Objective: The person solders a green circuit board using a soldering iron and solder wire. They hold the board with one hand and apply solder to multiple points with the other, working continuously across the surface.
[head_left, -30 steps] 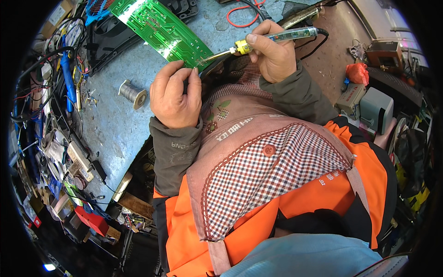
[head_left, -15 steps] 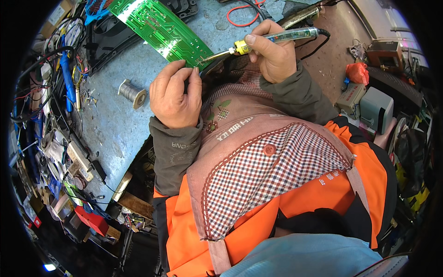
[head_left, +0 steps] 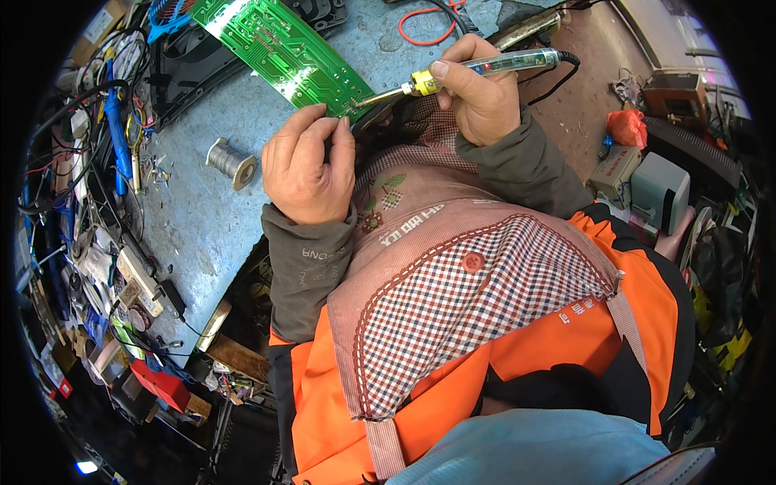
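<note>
A long green circuit board (head_left: 279,55) slants across the top of the view, its trace side facing up. My left hand (head_left: 309,166) is closed on the board's near corner, thumb and fingertips pinched together at its edge. In my right hand (head_left: 485,101) is a soldering iron (head_left: 517,61) with a clear handle and yellow collar, held like a pen. Its metal tip touches or hovers just over the board near that same corner; which one I cannot tell. Left of my left hand, a spool of solder wire (head_left: 232,163) lies on its side on the blue-grey bench (head_left: 202,234).
Cables and tools, among them a blue-handled one (head_left: 118,137), crowd the bench's left side. Behind the board sits a black plastic housing (head_left: 190,77). A red wire loop (head_left: 428,36) lies at the back. Boxes and a grey case (head_left: 659,190) stand on the right.
</note>
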`<action>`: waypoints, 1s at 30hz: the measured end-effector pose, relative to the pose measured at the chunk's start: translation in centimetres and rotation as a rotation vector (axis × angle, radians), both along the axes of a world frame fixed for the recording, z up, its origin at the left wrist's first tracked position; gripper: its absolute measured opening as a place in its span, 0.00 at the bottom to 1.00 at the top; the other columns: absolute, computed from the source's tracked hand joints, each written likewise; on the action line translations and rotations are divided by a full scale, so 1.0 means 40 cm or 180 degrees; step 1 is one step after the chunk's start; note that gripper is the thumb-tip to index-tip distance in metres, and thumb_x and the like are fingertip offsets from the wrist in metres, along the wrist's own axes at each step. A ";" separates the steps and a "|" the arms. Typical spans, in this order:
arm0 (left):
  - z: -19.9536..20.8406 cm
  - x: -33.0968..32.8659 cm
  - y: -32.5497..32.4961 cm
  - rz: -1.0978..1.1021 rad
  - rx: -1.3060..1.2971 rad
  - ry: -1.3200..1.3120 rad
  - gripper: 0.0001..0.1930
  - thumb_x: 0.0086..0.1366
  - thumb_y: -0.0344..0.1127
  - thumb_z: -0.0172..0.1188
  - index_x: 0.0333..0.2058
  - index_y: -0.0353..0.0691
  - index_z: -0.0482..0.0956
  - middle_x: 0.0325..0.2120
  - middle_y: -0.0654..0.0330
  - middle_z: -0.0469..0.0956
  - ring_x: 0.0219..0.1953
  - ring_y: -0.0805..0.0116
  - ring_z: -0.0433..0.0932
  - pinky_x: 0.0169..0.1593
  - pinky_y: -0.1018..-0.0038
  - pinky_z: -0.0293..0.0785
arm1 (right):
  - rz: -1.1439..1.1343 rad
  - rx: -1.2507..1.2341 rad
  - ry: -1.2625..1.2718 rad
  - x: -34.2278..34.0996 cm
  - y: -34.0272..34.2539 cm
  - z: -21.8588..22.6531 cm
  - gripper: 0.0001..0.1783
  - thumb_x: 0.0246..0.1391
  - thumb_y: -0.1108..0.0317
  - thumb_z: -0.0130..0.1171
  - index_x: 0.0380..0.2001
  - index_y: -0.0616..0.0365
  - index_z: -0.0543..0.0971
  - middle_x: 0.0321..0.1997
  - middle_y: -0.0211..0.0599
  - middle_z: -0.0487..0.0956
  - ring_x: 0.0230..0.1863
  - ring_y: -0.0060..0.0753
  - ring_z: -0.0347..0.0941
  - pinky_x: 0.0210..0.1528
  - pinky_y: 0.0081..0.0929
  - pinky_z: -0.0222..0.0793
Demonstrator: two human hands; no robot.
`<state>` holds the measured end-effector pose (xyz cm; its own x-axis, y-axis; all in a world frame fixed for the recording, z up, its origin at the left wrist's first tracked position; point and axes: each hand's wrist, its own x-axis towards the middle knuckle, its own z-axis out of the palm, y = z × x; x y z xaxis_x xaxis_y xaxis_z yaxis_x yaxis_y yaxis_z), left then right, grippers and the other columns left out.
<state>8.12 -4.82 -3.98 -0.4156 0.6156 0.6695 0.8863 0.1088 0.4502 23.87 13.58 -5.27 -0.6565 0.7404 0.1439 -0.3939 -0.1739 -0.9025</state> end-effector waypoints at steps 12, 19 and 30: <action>0.016 0.001 -0.003 -0.0109 -0.0043 0.0056 0.08 0.55 0.26 0.75 0.33 0.41 0.86 0.42 0.57 0.89 0.40 0.57 0.86 0.47 0.65 0.77 | -0.0019 0.0042 -0.0047 0.002 0.000 0.002 0.07 0.62 0.72 0.71 0.35 0.59 0.80 0.28 0.32 0.81 0.24 0.20 0.75 0.26 0.20 0.70; 0.010 0.002 -0.001 -0.0068 -0.0044 0.0087 0.08 0.55 0.27 0.75 0.34 0.41 0.86 0.42 0.58 0.88 0.40 0.58 0.85 0.46 0.65 0.77 | 0.0008 -0.0279 0.0118 0.004 0.001 0.002 0.07 0.61 0.71 0.71 0.34 0.58 0.80 0.28 0.33 0.81 0.24 0.21 0.75 0.26 0.21 0.69; 0.008 0.000 -0.002 -0.0066 -0.0062 0.0103 0.09 0.55 0.27 0.76 0.35 0.42 0.87 0.42 0.60 0.88 0.39 0.58 0.85 0.45 0.65 0.77 | -0.0003 -0.0138 0.0062 0.002 0.002 0.001 0.07 0.61 0.73 0.71 0.33 0.59 0.80 0.27 0.32 0.81 0.23 0.21 0.75 0.26 0.21 0.69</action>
<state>8.13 -4.92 -3.67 -0.3810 0.6369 0.6703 0.9026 0.0988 0.4191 23.93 13.65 -5.23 -0.6533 0.7468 0.1245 -0.4115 -0.2123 -0.8863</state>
